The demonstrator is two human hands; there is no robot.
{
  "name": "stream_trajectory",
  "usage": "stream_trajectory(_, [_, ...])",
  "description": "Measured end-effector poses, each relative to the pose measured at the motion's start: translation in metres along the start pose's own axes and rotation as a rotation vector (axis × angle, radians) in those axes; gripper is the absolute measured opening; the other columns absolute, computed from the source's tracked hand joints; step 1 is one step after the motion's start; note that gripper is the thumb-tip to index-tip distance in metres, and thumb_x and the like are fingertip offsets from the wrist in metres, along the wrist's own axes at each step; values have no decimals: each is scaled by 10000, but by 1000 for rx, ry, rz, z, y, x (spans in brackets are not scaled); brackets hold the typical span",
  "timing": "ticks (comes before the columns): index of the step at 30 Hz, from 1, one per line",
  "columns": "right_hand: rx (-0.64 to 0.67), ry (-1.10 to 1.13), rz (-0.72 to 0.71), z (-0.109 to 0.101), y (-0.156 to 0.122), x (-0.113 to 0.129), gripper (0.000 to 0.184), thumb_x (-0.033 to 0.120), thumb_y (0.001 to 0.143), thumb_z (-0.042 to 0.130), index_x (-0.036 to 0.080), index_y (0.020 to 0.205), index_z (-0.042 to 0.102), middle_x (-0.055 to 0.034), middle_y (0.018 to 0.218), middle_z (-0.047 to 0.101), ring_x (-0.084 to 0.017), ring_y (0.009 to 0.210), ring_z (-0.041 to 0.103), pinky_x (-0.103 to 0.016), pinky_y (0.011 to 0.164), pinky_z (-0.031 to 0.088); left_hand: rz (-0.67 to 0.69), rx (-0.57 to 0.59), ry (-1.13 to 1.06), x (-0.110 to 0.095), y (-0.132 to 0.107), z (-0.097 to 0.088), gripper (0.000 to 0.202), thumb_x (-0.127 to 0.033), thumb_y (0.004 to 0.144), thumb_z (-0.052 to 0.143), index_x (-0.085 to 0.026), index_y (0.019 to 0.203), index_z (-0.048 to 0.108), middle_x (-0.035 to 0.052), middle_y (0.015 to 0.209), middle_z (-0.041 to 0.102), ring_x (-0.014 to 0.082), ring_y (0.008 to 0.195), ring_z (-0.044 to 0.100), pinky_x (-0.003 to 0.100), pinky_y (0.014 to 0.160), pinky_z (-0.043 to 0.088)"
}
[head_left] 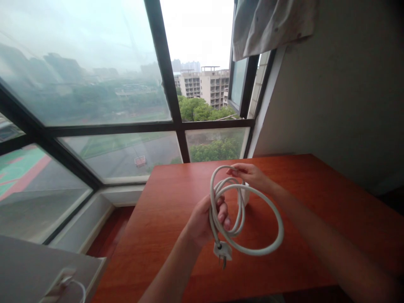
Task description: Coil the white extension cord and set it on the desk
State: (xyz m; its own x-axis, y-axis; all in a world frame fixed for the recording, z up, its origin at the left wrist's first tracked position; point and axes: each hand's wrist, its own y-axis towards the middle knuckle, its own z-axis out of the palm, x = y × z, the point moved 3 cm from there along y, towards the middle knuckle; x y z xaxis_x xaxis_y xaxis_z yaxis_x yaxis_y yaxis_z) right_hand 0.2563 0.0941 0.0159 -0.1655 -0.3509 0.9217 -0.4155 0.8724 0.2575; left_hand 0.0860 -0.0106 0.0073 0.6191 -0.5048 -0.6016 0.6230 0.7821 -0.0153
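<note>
A white power cable [268, 248] is coiled in several loops above a reddish wooden table [315, 198]. My left hand [205, 219] is closed round the bundled loops, and the cable's white plug [223, 251] hangs just below it with its pins pointing down. My right hand [251, 174] pinches the top of the coil, fingers closed on the cable. A small white block [245, 194], perhaps the adapter, shows partly behind the loops under my right hand. The widest loop sags out to the right over the table.
Large dark-framed windows [170, 84] stand beyond the table's far edge, with a grey wall [341, 92] on the right and a cloth [271, 25] hanging at the top. A white surface with a small device and cord [63, 284] sits at lower left.
</note>
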Motion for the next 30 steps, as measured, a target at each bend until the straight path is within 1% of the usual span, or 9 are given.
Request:
stream_trajectory(4, [80, 33, 39, 13, 4, -5, 393, 488, 796, 612, 145, 969, 693, -75, 901, 696, -197, 837, 644, -314, 751, 508, -66, 23, -65, 3, 3, 5, 279, -425, 925, 422, -187, 778, 441, -76, 465, 419, 74, 338, 422, 161, 369, 341])
stream_trajectory(10, [108, -54, -2, 6, -4, 13, 321, 417, 834, 584, 147, 971, 689, -79, 932, 693, -202, 888, 631, -323, 805, 485, -168, 119, -76, 5, 1, 2, 294, -400, 925, 425, -168, 752, 471, -94, 429, 300, 45, 296, 246, 158, 349, 228])
stream_trajectory(13, [142, -112, -38, 6, -6, 23, 283, 388, 866, 541, 146, 923, 676, -73, 919, 688, -190, 881, 623, -318, 820, 471, -169, 65, -97, 7, 3, -7, 294, -412, 916, 445, -159, 775, 497, -97, 444, 283, 37, 305, 211, 158, 351, 205])
stream_trajectory(17, [201, -197, -74, 19, -5, 24, 290, 351, 919, 453, 148, 979, 651, -68, 948, 681, -168, 860, 611, -283, 772, 465, -117, 4, -124, 2, 5, -24, 417, -525, 898, 412, -139, 783, 521, -95, 458, 268, 36, 320, 208, 164, 360, 205])
stream_trajectory(21, [223, -398, -127, 36, -2, 19, 244, 292, 910, 466, 168, 959, 670, -56, 912, 687, -163, 821, 599, -265, 749, 439, -97, -75, -78, -9, 1, -45, 584, -679, 833, 376, -119, 786, 537, -93, 468, 274, 30, 338, 222, 166, 372, 229])
stream_trajectory(23, [207, -505, -140, 43, 0, 16, 231, 265, 901, 475, 168, 912, 684, -62, 891, 688, -165, 806, 590, -263, 745, 424, -93, -139, -5, -14, -2, -55, 600, -709, 796, 415, -121, 796, 535, -94, 474, 276, 32, 353, 254, 165, 380, 244])
stream_trajectory(25, [198, -563, -118, 48, 3, 10, 241, 248, 900, 465, 166, 872, 690, -59, 844, 687, -158, 764, 579, -254, 717, 411, -78, -226, 106, -18, -6, -63, 522, -653, 779, 522, -132, 807, 519, -100, 491, 278, 28, 371, 282, 154, 392, 253])
stream_trajectory(27, [195, -577, -81, 53, 5, 5, 271, 246, 906, 443, 165, 839, 693, -44, 776, 680, -144, 704, 564, -241, 670, 399, -69, -310, 242, -22, -10, -69, 408, -525, 767, 637, -147, 804, 489, -104, 520, 284, 19, 391, 310, 142, 406, 260])
stream_trajectory(30, [195, -538, -49, 56, 8, -3, 299, 260, 903, 425, 161, 847, 702, -31, 756, 684, -137, 665, 566, -232, 632, 399, -60, -375, 418, -27, -13, -77, 368, -415, 751, 692, -172, 738, 415, -102, 548, 295, 17, 405, 336, 139, 404, 259])
